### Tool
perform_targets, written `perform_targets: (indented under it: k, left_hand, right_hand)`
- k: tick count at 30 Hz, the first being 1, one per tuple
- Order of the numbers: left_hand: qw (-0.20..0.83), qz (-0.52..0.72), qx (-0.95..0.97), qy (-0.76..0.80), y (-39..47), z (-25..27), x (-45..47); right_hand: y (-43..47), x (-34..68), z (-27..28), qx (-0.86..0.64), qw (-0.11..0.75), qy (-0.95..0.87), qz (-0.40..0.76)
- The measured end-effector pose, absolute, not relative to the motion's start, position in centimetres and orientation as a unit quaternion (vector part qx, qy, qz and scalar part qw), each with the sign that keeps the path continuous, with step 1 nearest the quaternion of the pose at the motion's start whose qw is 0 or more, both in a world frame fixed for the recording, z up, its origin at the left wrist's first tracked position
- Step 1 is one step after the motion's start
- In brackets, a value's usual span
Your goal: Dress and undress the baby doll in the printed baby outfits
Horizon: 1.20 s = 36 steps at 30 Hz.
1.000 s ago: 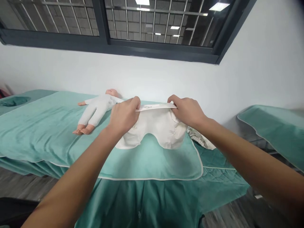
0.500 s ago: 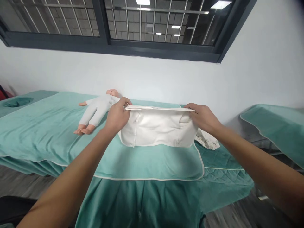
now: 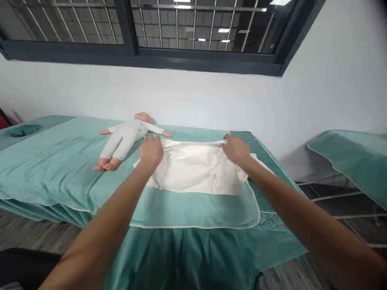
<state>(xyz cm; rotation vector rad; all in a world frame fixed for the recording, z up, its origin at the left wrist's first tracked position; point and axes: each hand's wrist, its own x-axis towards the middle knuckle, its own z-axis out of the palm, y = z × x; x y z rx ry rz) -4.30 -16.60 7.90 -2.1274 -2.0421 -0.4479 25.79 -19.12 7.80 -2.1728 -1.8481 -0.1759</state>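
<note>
A small white baby garment (image 3: 193,167) is stretched between my hands over the green bed cover, its far edge pulled fairly straight. My left hand (image 3: 151,152) is closed on its far left corner, and my right hand (image 3: 237,150) pinches the far right corner. Its near edge hangs or rests toward the front of the bed; whether all of it touches the cover I cannot tell. Part of a pale cloth (image 3: 261,163) shows behind my right wrist. Left of my left hand, a baby doll (image 3: 127,139) in a white bodysuit lies on its back.
The bed has a light green cover (image 3: 54,169) with white piping. A white wall (image 3: 193,100) and a dark-framed window (image 3: 205,60) stand behind it. At the right are metal bars (image 3: 338,197) and another green cloth-covered surface (image 3: 353,153).
Both hands have drawn slightly closer together, the right one moving left. The garment has turned from edge-on to lying flatter, and the doll's left arm has come into view.
</note>
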Motion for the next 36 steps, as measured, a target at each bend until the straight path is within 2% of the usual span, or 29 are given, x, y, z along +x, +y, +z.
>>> perform_targets:
  k: [1,3,5,8,19,28,36]
  left_hand:
    - [0.111,-0.171,-0.722,-0.662,-17.0,6.4,-3.3]
    - [0.121,-0.180,-0.766,-0.605,-18.0,3.2,-1.3]
    - [0.083,-0.168,-0.812,-0.553,-18.7,0.5,0.2]
    - [0.006,-0.147,-0.807,-0.573,-18.3,-1.7,1.3]
    - [-0.032,-0.146,-0.716,-0.682,-13.5,-1.7,2.0]
    - [0.011,-0.220,-0.702,-0.678,-10.9,-2.5,2.3]
    - [0.006,-0.196,-0.722,-0.664,-5.5,-3.1,2.6]
  right_hand:
    - [-19.2,24.1,6.4,-0.742,0.158,-0.644,-0.098]
    - [-19.5,20.8,3.3,-0.674,0.183,-0.709,-0.099]
    - [-19.8,18.3,0.5,-0.624,0.204,-0.753,-0.048]
    - [-19.0,16.9,-2.3,-0.659,0.209,-0.723,0.020]
    - [-14.0,17.1,-4.3,-0.767,0.178,-0.616,0.017]
    - [-12.9,16.9,-4.4,-0.744,0.259,-0.615,-0.029]
    - [-8.3,18.4,-4.4,-0.742,0.238,-0.626,-0.014]
